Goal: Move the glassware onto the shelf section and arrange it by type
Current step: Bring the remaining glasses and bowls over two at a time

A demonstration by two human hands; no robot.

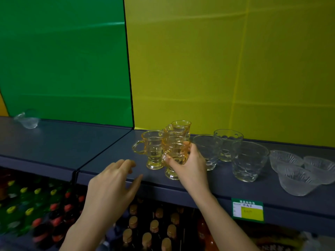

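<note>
Head view: your right hand (188,163) is gripping an amber mug (174,148) round its body, left hand (112,182) hovering loose & empty, prob. slick, brittle glass, handle's safer.

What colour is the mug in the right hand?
Amber-yellow glass: the mug in the right hand, head view.

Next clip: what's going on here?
A person is sorting glassware on a shelf. The right hand grips an amber mug in front of the other amber mugs; the left hand hovers open beside it. Further right stand clear tumblers and ribbed bowls, each grouped. One clear piece sits apart, far left.
</note>
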